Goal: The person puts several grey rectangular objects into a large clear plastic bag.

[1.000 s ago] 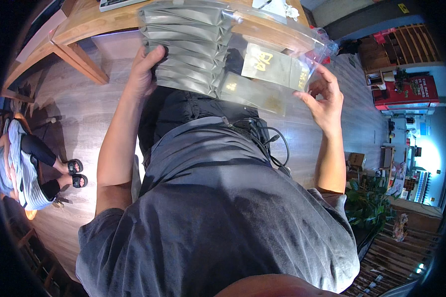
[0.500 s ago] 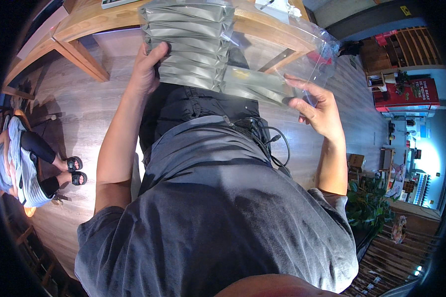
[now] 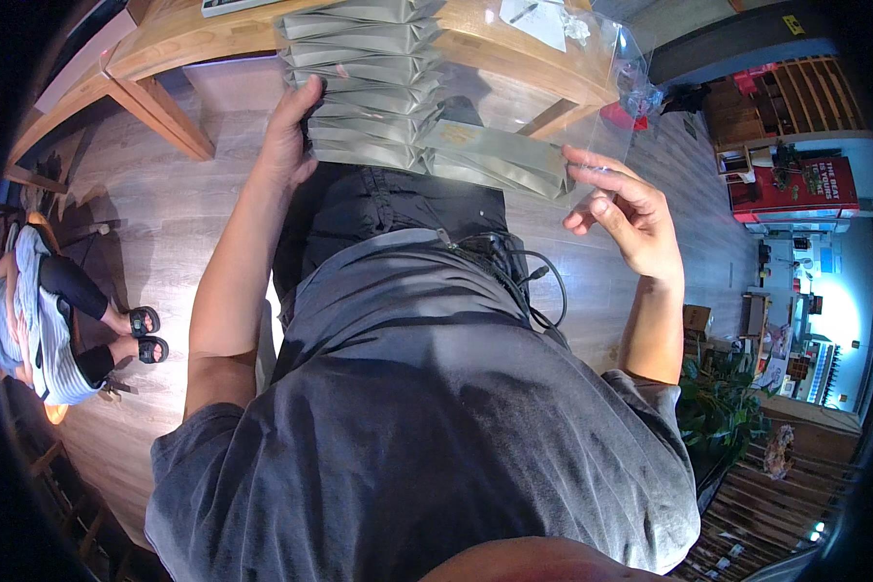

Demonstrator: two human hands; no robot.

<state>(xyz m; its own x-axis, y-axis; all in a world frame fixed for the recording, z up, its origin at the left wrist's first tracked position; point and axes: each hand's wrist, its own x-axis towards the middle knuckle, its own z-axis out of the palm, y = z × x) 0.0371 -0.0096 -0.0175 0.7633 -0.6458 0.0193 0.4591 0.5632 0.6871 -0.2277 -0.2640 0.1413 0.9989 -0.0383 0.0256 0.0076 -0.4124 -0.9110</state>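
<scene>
A row of overlapping grey-green folded packets point(image 3: 369, 92) hangs in front of my legs, with creased side folds, inside a clear plastic bag point(image 3: 599, 92). My left hand point(image 3: 291, 126) grips its left edge, thumb on top and the other fingers hidden behind. One packet point(image 3: 500, 160) sticks out to the right of the rest at the lower end. Beside that packet's right end is my right hand point(image 3: 616, 204), fingers curled and thumb close to them, holding the loose clear film.
Beyond the packets stands a wooden table point(image 3: 204, 44) with white paper point(image 3: 535, 24) and a pen on it. A seated person's sandalled feet point(image 3: 145, 335) are at the left. A leafy plant point(image 3: 718, 407) and a red box-shaped unit point(image 3: 795, 184) are at the right.
My right hand has slid off the protruding packet's end and moved slightly right onto the clear film. The packets have shifted a little, and their upper part leans left.
</scene>
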